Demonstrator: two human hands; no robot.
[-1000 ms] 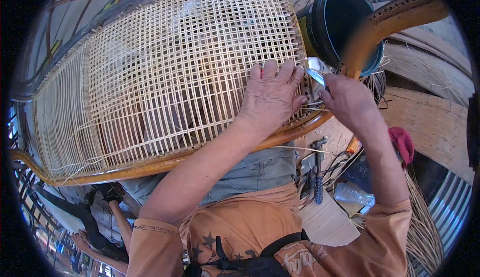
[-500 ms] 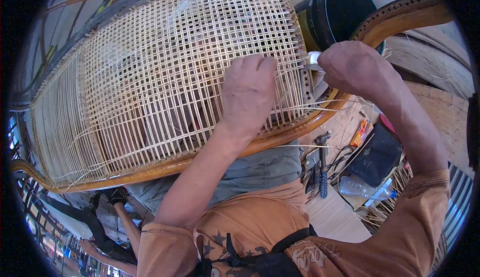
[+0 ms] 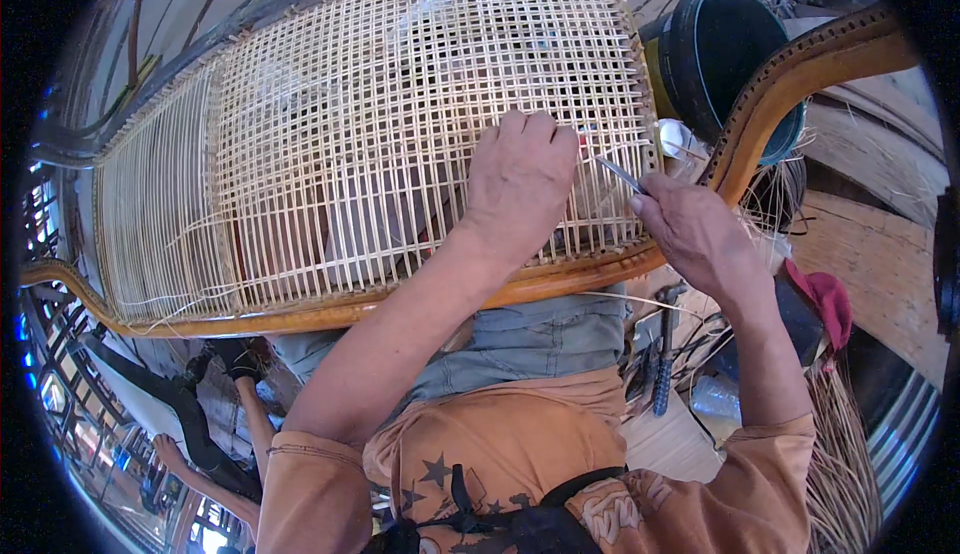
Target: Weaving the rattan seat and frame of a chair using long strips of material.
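A panel of pale woven cane (image 3: 400, 114) is strung across a curved, varnished wooden frame (image 3: 560, 280) over my lap. My left hand (image 3: 522, 179) rests on the weave toward its right side, fingers curled down; what they grip is hidden beneath them. My right hand (image 3: 695, 229) is closed around a slim grey metal tool (image 3: 620, 173), whose narrow end points left over the loose strands at the panel's right edge. Its exact kind is unclear. The fingertips of the two hands are a short gap apart. Openings in the weave are wider near me.
Beyond the right edge stands a dark bucket (image 3: 735, 59), with a small white round object (image 3: 677, 139) before it. A hammer (image 3: 665, 349), a plastic bottle (image 3: 716, 397), a red cloth item (image 3: 822, 299) and a bundle of cane strands (image 3: 835, 444) lie at right. Another person's limbs (image 3: 200, 469) show lower left.
My right hand has come left and down from beside the bucket to the panel's right edge, and the metal tool now shows. My left hand stays on the weave. The view has shifted slightly.
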